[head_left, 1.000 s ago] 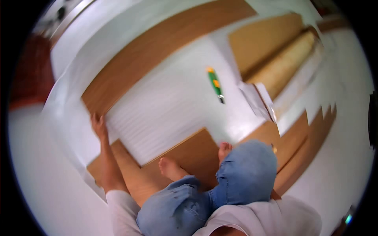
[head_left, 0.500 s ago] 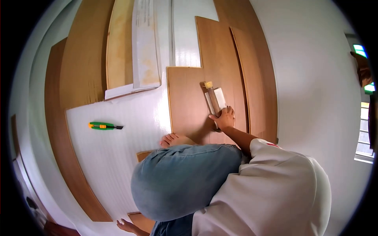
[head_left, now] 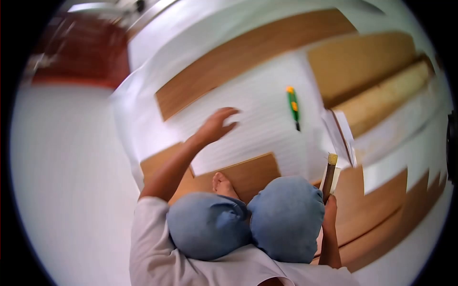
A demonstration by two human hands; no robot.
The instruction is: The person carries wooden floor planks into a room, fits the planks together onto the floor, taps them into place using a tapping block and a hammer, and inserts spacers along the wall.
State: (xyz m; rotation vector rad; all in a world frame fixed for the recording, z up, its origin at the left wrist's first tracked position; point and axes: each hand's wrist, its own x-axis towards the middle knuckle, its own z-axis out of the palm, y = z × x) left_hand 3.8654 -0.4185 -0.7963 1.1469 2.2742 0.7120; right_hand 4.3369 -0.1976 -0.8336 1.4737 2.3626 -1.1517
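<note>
My left hand (head_left: pixel 220 125) reaches over the white foam underlay (head_left: pixel 257 119), thumb and fingers apart, holding nothing. At my right knee, my right hand (head_left: pixel 330 212) grips a dark wooden stick (head_left: pixel 328 178) with a yellowish, frayed-looking end. A whitish flat block (head_left: pixel 336 180) sits against the stick in the same grip; the knee partly hides these fingers. Between the two hands, farther out, a green and yellow utility knife (head_left: pixel 293 106) lies on the underlay. My bare foot stands on a wood-look plank (head_left: pixel 257 174) in front of me.
A long loose plank (head_left: pixel 253 57) lies across the far side of the underlay. Cardboard (head_left: pixel 362 62) and an opened long box (head_left: pixel 391 100) are at the right. Joined floor planks (head_left: pixel 377 209) spread behind my right hand. A dark red surface (head_left: pixel 81 52) shows at far left.
The view has swung to the left. My left hand has come from beside my leg out over the underlay. My right hand still grips the stick and block.
</note>
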